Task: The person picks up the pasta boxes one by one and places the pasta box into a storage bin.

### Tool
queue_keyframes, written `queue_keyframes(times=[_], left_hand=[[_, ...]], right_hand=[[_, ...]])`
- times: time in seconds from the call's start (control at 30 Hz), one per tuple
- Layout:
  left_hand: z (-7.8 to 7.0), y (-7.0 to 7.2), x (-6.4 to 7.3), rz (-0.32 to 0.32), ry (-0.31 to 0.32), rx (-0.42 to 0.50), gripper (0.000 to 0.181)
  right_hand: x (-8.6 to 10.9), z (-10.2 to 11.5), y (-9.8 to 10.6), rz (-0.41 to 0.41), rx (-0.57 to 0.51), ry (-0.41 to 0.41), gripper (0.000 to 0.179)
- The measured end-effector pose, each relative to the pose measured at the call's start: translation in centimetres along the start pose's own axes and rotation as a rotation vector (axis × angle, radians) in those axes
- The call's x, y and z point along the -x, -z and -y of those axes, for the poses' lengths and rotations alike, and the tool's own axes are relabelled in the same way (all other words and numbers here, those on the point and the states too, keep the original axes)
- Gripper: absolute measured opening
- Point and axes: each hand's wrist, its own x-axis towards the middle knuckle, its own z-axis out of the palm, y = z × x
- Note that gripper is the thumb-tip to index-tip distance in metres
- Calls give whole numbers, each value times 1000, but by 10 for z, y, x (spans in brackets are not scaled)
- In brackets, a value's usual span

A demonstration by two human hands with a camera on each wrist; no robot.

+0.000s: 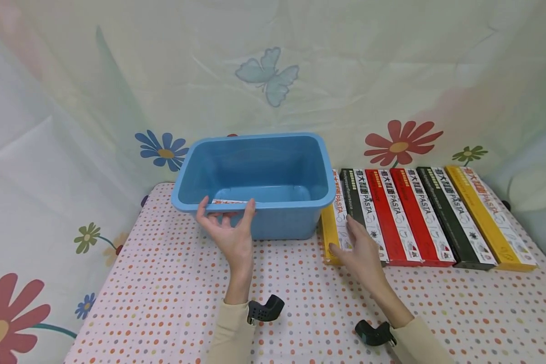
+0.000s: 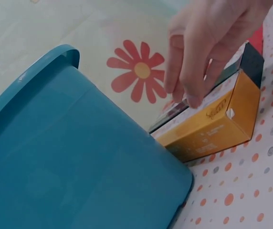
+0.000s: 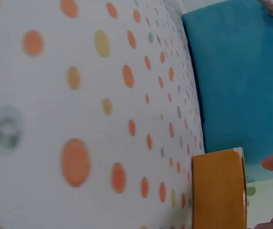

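Lying beneath the right grip (image 1: 364, 259) (spread) is a yellow box (image 1: 333, 227); the left grip (image 1: 231, 237) clasps a tub (image 1: 282, 222).

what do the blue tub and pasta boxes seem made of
Blue tub: probably plastic, softly glossy, with a moulded-looking rim. Pasta boxes: likely printed cardboard, smooth, with crisp edges and a whitish worn-looking corner on one yellow box.

Pale draped backdrop (image 1: 346, 65), printed blue butterfly (image 1: 273, 78), red flowers (image 1: 399, 147), polka-dot tablecloth (image 1: 164, 303); soft, even light
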Motion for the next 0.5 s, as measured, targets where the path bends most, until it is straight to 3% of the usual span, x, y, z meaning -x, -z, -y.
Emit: queue_keyframes(times=[0.2,0.5], left_hand=[[0,0,2,-1,9,0,89],[-2,0,1,0,6,-7,89]], right_hand=[[3,7,5,44,-3,-95,86],[13,14,15,88,-113,-173,86]])
